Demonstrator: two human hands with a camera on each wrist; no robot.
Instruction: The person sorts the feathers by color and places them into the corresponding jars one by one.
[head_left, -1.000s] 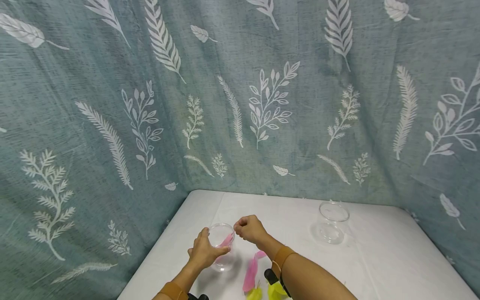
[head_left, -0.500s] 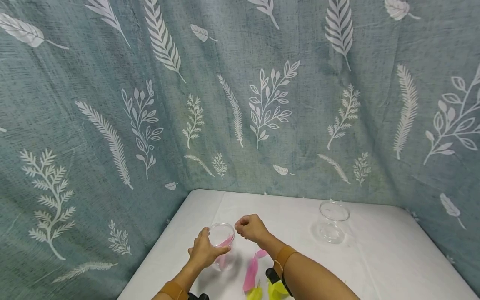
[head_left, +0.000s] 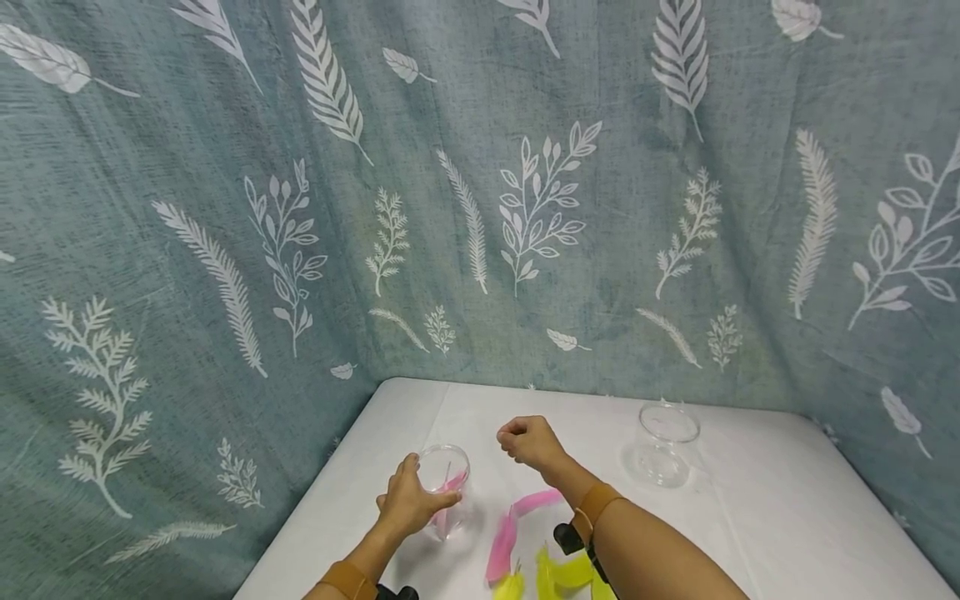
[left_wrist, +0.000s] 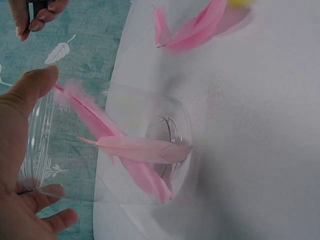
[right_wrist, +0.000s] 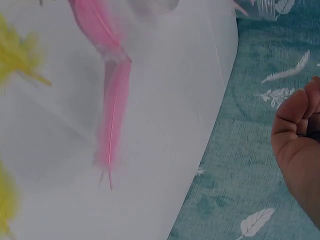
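My left hand (head_left: 408, 504) grips a clear plastic jar (head_left: 461, 515) near its rim, thumb on one side and fingers on the other. Inside the jar a bright pink feather (left_wrist: 142, 179) crosses a paler pink feather (left_wrist: 132, 148), as the left wrist view shows. To the jar's right, over the table, my right hand (head_left: 531, 442) is raised with its fingers loosely curled and nothing visible in them. Below that hand, two pink feathers lie on the cloth, a long pink feather (head_left: 501, 552) and a curved pink feather (head_left: 538, 500).
Several yellow feathers (head_left: 572, 573) lie at the near edge of the head view, partly behind the right forearm. A second clear jar (head_left: 663, 454) stands on the white table (head_left: 757, 475) at the back right. A green leaf-patterned curtain (head_left: 465, 208) hangs behind and to the left.
My right hand has moved right and slightly away from the jar's rim, uncovering more of the pink and yellow feathers. The left hand and the jar have stayed in place.
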